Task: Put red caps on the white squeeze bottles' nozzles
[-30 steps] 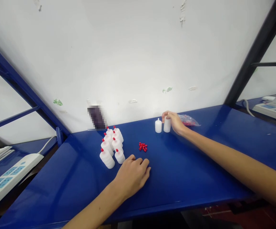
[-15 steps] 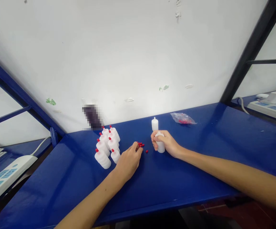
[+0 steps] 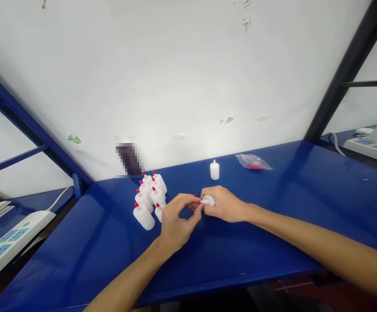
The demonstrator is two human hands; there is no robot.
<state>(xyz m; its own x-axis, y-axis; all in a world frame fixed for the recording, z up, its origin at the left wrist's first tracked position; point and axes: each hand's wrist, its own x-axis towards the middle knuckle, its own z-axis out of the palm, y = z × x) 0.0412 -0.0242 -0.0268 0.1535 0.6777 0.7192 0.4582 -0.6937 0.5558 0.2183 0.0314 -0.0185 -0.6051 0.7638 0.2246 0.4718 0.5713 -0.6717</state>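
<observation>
My right hand [image 3: 222, 203] is wrapped round a white squeeze bottle [image 3: 209, 200], which is tilted so its nozzle points left. My left hand [image 3: 180, 221] pinches a small red cap [image 3: 199, 202] between thumb and fingertips, right at the nozzle's tip. Whether the cap sits on the tip I cannot tell. Several loose red caps [image 3: 193, 195] lie just behind my left fingers, mostly hidden. To the left stands a group of white bottles [image 3: 144, 216] with red caps on. One uncapped white bottle [image 3: 214, 170] stands upright behind my right hand.
A clear plastic bag [image 3: 254, 162] with red pieces inside lies at the back right of the blue table [image 3: 273, 242]. A dark pixelated object [image 3: 130, 159] leans at the wall. White power strips [image 3: 15, 240] lie beyond the metal frames on both sides.
My left hand has lifted a red cap from the loose pile and moved right to the nozzle. My right hand has tipped its bottle leftward. The view has shifted slightly.
</observation>
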